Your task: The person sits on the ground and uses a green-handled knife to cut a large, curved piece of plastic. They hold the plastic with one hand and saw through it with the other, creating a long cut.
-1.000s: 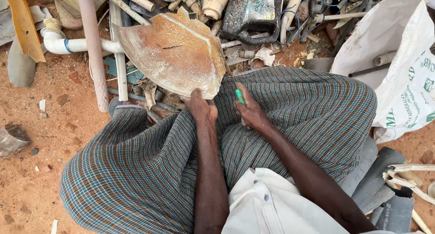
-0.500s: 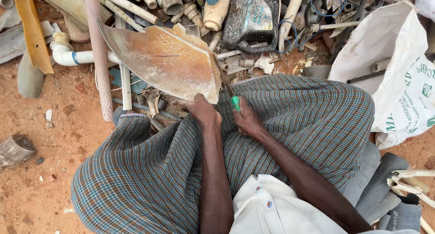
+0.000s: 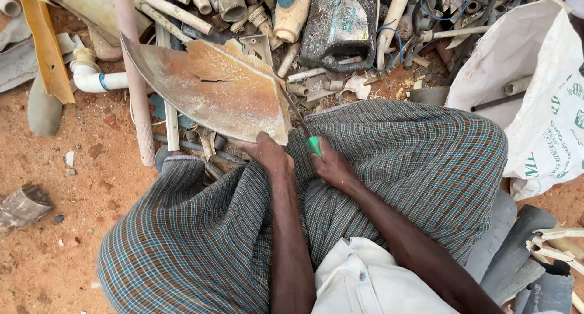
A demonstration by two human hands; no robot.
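- Since a second ago, your orange shard [image 3: 213, 89] sits tipped farther toward ten o'clock.
- Your left hand [image 3: 267, 156] stays clamped on its lower edge.
- Your right hand [image 3: 331, 167] keeps its closed grip on the green-handled blade [image 3: 304, 131] — working along the shard's right edge, at two o'clock.

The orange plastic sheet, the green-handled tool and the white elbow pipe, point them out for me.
orange plastic sheet [image 3: 213, 89]: head view, on the middle of its dusty face.
green-handled tool [image 3: 314, 146]: head view, on the green handle above the right hand [image 3: 331, 167].
white elbow pipe [image 3: 91, 78]: head view, on the bend.
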